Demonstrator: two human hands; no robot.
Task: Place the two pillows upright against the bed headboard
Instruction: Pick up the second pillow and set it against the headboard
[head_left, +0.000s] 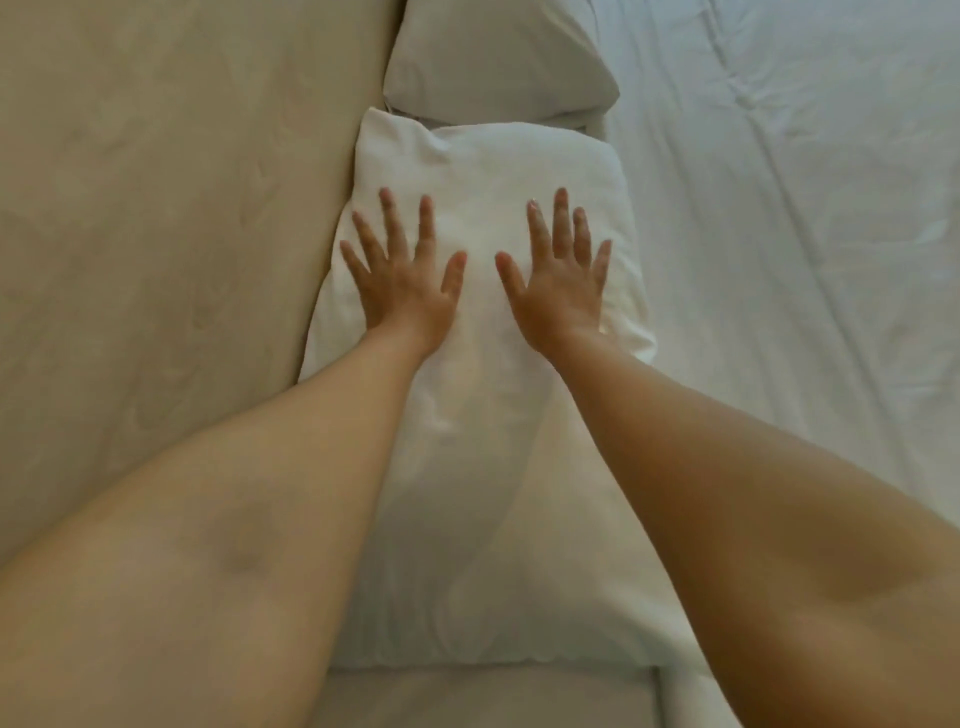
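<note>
Left hand (402, 288) and right hand (558, 283) flat, fingers spread.

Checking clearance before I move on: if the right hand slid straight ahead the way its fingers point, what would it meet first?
The right hand lies flat on the near white fabric pillow, fingers pointing up the frame. Straight on, it would likely meet the second white pillow lying just beyond, though depth is unclear.

a smooth beige surface (156, 208) fills the left, a creased white sheet (805, 260) the right, in soft light.
</note>
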